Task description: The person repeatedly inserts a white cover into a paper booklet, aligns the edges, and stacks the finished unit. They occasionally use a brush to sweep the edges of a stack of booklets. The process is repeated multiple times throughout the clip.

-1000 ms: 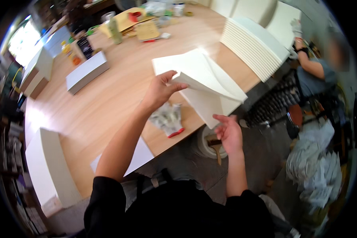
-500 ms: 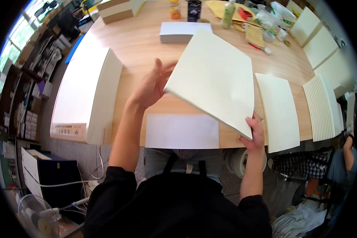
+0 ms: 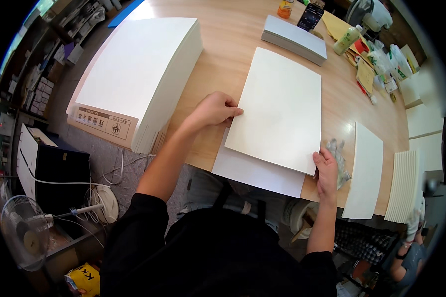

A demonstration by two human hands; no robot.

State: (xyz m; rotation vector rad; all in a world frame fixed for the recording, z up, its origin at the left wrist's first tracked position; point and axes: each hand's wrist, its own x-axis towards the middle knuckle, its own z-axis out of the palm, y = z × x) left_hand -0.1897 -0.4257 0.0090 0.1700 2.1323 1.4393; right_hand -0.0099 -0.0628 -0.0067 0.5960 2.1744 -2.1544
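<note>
on my feed i see dark printed characters and a small emblem on the brown wrapper [image 3: 104, 124] of the large paper stack [image 3: 136, 67], and bold dark letters on the yellow package [image 3: 85, 279].

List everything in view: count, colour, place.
Table: 1, light wood, centre
Pad: 1, cream, front centre
Sheet: 1, white, partly beneath pad
Tall stack: 1, white, left
Low stack: 1, white, far side
Panel: 1, cream, right
Ridged stack: 1, cream, far right
Glove: at least 1, grey, beside pad
Bottle: 1, green, far side
Clutter: uncounted, mixed, far side
Fan: 1, grey, lower left
Co-worker: 1, blue top, lower right
Shelving: uncounted, dark, left
Left hand: 1, bare, pad's left edge
Right hand: 1, bare, pad's lower right
</note>
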